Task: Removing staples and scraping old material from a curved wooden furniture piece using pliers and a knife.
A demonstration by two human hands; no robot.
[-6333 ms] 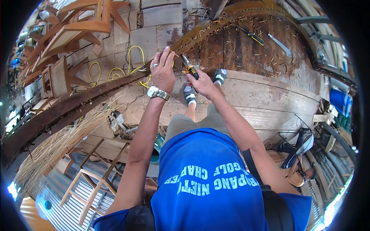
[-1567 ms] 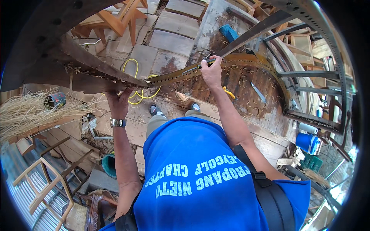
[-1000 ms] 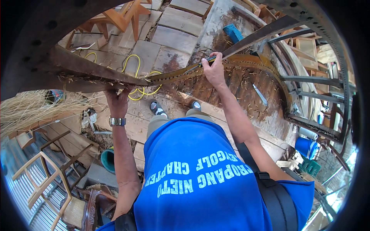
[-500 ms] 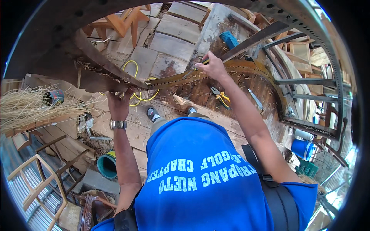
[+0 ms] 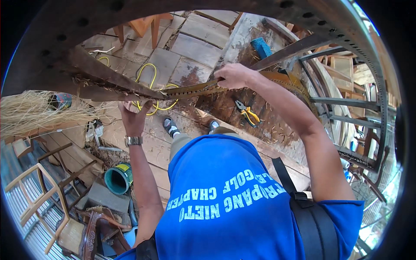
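A large curved wooden frame (image 5: 112,78) with rows of drilled holes arches across the top of the view. Bits of cane strand stick to its inner edge. My left hand (image 5: 133,119), a metal watch on its wrist, grips the frame's near edge, its thumb and fingers partly tucked behind the wood. Farther right, my right hand (image 5: 233,76) is closed over the frame's yellowish perforated rail (image 5: 195,89). The slim tool with a yellow-and-black handle, seen in it a moment earlier, is now mostly hidden by my fingers. Below the rail lie yellow-handled pliers (image 5: 248,113).
Loose cane strands (image 5: 39,115) are heaped at left. A yellow cord (image 5: 148,73) loops on the plank floor. A teal bucket (image 5: 118,180) and chair frames (image 5: 39,199) stand at lower left. A blue block-like object (image 5: 261,47) lies beyond the rail.
My right hand has turned over and shifted slightly left along the rail, hiding the tool. My right elbow has swung outward. The left hand keeps its place on the frame, which looms larger overhead.
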